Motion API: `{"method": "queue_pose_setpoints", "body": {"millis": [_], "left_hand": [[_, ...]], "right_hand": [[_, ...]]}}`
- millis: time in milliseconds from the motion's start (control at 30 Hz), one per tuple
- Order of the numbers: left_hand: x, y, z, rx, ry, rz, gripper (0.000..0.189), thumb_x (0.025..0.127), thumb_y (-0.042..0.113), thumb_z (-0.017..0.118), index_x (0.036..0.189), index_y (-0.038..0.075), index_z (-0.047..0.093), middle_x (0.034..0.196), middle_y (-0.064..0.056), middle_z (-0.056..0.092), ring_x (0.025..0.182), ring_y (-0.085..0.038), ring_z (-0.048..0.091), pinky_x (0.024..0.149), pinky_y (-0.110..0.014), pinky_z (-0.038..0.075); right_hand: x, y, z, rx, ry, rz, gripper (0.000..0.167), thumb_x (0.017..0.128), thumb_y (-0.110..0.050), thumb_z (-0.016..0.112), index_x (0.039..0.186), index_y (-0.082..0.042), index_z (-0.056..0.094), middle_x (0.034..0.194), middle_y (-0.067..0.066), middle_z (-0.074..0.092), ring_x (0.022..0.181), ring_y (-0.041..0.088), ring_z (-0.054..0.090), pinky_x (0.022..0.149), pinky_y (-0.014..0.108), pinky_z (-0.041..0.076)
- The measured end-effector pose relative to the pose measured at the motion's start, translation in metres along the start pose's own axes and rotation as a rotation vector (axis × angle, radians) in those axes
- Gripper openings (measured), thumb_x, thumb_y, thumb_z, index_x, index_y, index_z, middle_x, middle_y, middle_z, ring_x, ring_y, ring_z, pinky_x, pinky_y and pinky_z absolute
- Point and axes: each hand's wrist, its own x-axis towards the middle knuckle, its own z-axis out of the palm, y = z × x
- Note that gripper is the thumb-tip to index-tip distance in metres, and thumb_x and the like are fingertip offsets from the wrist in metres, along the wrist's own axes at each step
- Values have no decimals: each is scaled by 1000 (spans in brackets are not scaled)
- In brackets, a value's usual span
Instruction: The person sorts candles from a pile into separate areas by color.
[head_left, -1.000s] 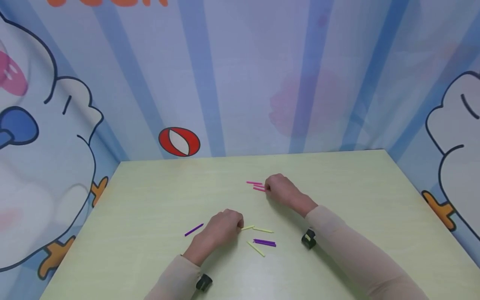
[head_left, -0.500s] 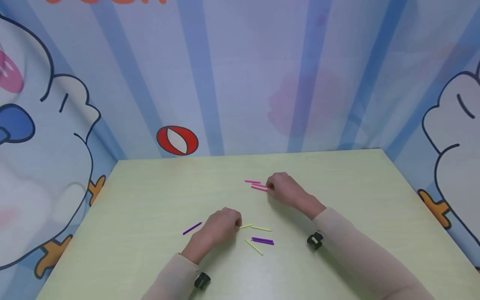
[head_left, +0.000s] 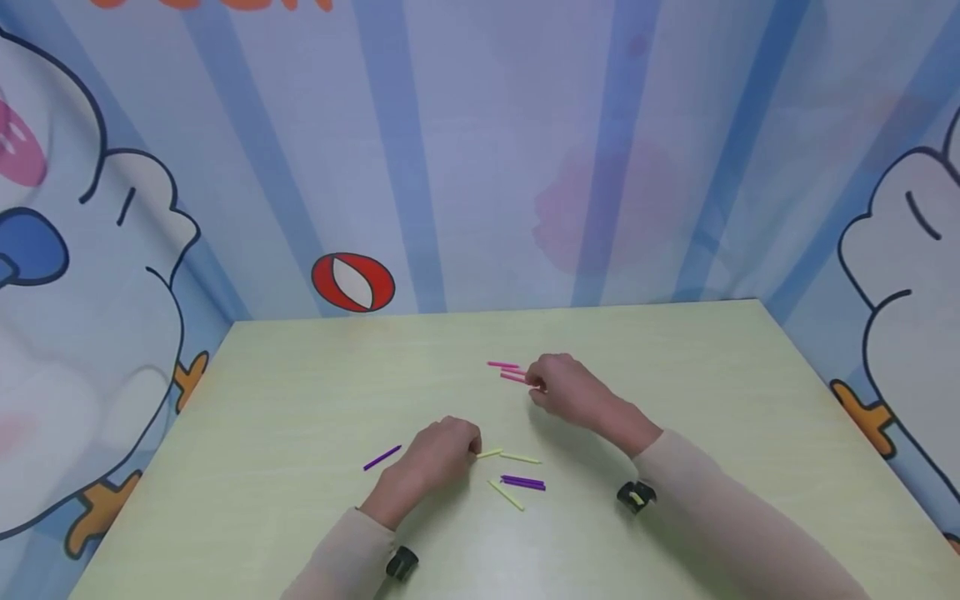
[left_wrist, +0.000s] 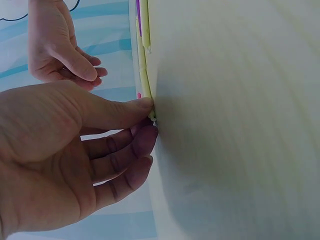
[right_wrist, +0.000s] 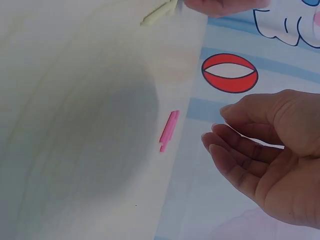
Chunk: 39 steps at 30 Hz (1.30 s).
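My left hand (head_left: 442,454) pinches the end of a thin yellow stick (left_wrist: 144,75) between thumb and index finger, low over the table. A second yellow stick (head_left: 521,457) lies end to end with it, and a third yellow stick (head_left: 506,495) slants nearer me. Just above the table, my right hand (head_left: 577,392) hovers with thumb and fingers parted and nothing between them. Beside its fingertips in the head view lie three pink sticks (right_wrist: 169,131), close together and roughly parallel; the right wrist view shows them apart from the hand.
Several purple sticks are on the pale table (head_left: 315,383): a close bunch (head_left: 523,482) near the yellow ones, and a single purple stick (head_left: 382,457) left of my left hand. A printed cloth backdrop (head_left: 495,167) rises along the table's back and sides.
My right hand's thumb and fingers have spread apart near the pink sticks, and its forearm has shifted slightly right. The left hand keeps its pinch on the yellow stick.
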Motion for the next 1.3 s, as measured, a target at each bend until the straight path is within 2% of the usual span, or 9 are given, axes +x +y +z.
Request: {"method": "queue_pose_setpoints", "body": {"millis": [267, 567, 867, 1300], "left_hand": [[1, 0, 1, -9, -7, -11, 6, 91, 2, 68, 91, 6, 72, 85, -2, 66, 75, -15, 57, 73, -34, 52], [2, -1, 3, 4, -7, -7, 6, 91, 2, 68, 91, 6, 72, 85, -2, 67, 75, -14, 57, 73, -34, 52], [3, -1, 1, 5, 0, 4, 7, 90, 1, 68, 90, 7, 72, 84, -2, 66, 75, -15, 57, 73, -35, 52], [3, -1, 1, 5, 1, -4, 8, 91, 0, 68, 91, 6, 73, 84, -2, 66, 74, -14, 55, 72, -34, 51]], "right_hand": [[-14, -9, 2, -1, -29, -3, 14, 89, -2, 71, 102, 3, 73, 89, 6, 68, 79, 15, 60, 74, 32, 53], [-28, -15, 5, -2, -15, -63, 12, 88, -1, 72, 100, 2, 74, 90, 6, 68, 81, 16, 63, 74, 31, 54], [-36, -19, 12, -20, -44, -137, 5, 86, 1, 72, 91, 0, 74, 82, 2, 67, 74, 11, 58, 69, 29, 51], [-42, -20, 29, -28, -131, -96, 7, 86, -1, 74, 89, -6, 77, 79, -1, 67, 68, 9, 52, 66, 27, 49]]}}
